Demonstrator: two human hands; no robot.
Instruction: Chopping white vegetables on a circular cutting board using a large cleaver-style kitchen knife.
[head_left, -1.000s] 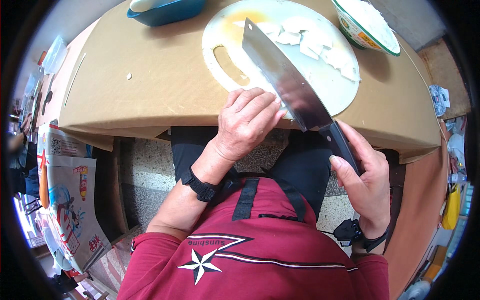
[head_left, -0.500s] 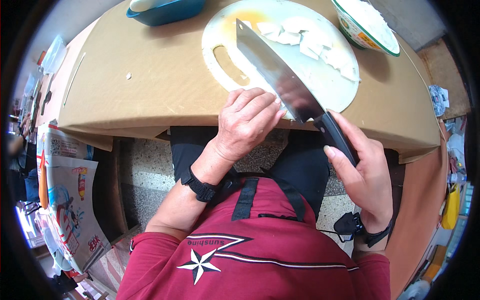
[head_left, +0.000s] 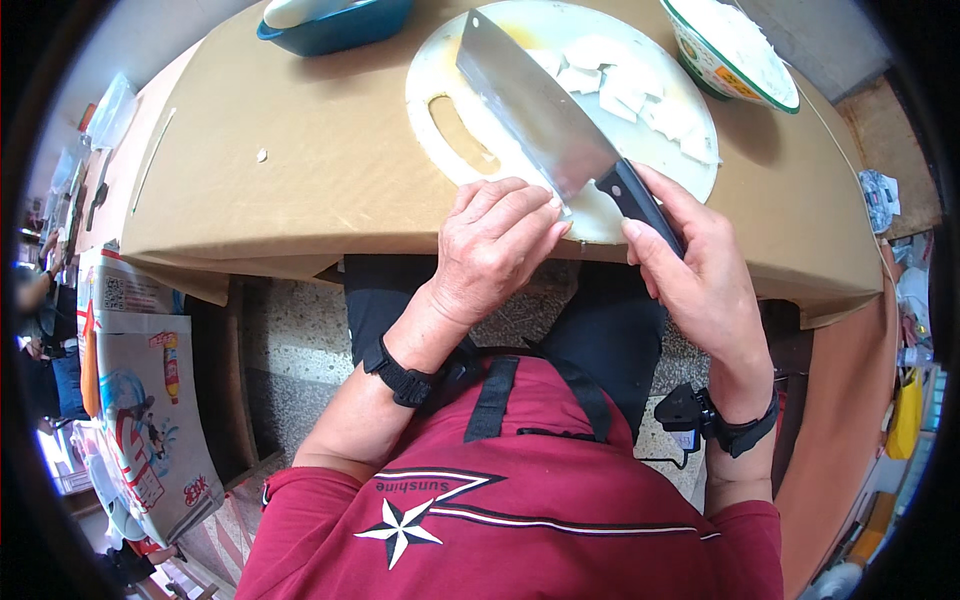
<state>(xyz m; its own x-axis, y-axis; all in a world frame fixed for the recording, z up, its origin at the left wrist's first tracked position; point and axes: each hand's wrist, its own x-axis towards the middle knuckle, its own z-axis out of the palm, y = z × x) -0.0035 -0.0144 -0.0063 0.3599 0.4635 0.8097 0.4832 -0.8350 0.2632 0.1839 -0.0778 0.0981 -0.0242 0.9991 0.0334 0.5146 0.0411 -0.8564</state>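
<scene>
My right hand (head_left: 700, 270) grips the black handle of a cleaver (head_left: 540, 110). Its broad steel blade slants up and left over the white cutting board (head_left: 690, 190), its lower edge close to my left fingertips. My left hand (head_left: 498, 240) is closed, knuckles bent, at the board's near edge. A small white piece shows at its fingertips, mostly hidden by the fingers. Beyond the blade, several cut white chunks (head_left: 625, 90) lie on the board, partly covered by the cleaver. An orange-yellow stain marks the board's far left part.
A patterned bowl (head_left: 715, 70) heaped with white contents stands at the far right. At the far left is a blue container (head_left: 340, 28) with something white in it. A small white crumb (head_left: 262, 156) lies on the brown-covered table (head_left: 300, 190), whose near edge runs below my hands.
The cleaver and my right hand have moved up and left, bringing the blade across the board near my left fingers. My left hand has stayed in place.
</scene>
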